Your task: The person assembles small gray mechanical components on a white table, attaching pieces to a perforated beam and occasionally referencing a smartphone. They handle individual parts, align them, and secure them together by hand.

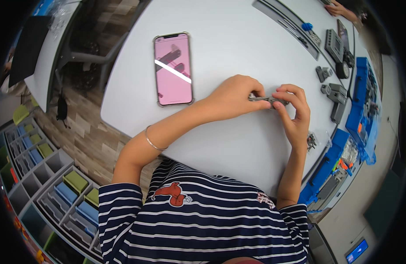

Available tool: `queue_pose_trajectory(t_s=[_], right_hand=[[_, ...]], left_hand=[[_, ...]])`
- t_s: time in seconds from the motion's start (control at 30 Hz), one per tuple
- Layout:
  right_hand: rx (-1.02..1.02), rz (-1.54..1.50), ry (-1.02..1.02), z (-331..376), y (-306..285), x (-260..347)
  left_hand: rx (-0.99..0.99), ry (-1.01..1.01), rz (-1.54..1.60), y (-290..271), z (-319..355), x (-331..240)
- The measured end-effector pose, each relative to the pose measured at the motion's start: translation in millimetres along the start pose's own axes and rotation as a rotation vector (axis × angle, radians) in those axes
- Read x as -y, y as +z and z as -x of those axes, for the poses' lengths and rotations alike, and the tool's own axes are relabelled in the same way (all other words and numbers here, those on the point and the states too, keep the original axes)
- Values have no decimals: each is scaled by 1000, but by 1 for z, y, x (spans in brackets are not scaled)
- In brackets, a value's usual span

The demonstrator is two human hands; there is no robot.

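Note:
My left hand (233,97) and my right hand (295,112) meet over the white table (238,48), both pinching a small grey building-block piece (266,100) between their fingertips. The piece is long and thin and is partly hidden by my fingers. A thin bracelet sits on my left wrist. A phone (173,69) with a pink screen lies flat on the table to the left of my left hand.
Grey block parts (335,94) and a larger grey unit (334,45) lie to the right. A small bag of dark pieces (311,141) sits near the table edge. Blue sorting trays (361,105) stand at the right. Another person's hand (339,9) shows at the top right. Storage shelves (49,176) are at the lower left.

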State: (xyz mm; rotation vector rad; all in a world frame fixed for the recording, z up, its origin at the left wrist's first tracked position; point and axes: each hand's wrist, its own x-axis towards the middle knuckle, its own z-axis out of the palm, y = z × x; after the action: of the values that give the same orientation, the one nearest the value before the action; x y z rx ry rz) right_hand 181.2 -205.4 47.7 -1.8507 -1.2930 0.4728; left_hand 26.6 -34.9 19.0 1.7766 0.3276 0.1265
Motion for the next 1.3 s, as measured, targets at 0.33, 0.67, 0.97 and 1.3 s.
queue_pose_trajectory(t_s=[0.33, 0.67, 0.97, 1.3], right_hand=[[-43, 400, -252, -2, -5, 8], [-288, 144, 32, 6, 29, 4], [-332, 72, -85, 3, 33, -7], [-308, -364, 139, 8, 32, -11]], left_hand=[[12, -48, 20, -5, -6, -2], [-23, 3, 5, -1, -6, 2], [-17, 14, 0, -1, -6, 4], [-12, 36, -13, 0, -7, 6]])
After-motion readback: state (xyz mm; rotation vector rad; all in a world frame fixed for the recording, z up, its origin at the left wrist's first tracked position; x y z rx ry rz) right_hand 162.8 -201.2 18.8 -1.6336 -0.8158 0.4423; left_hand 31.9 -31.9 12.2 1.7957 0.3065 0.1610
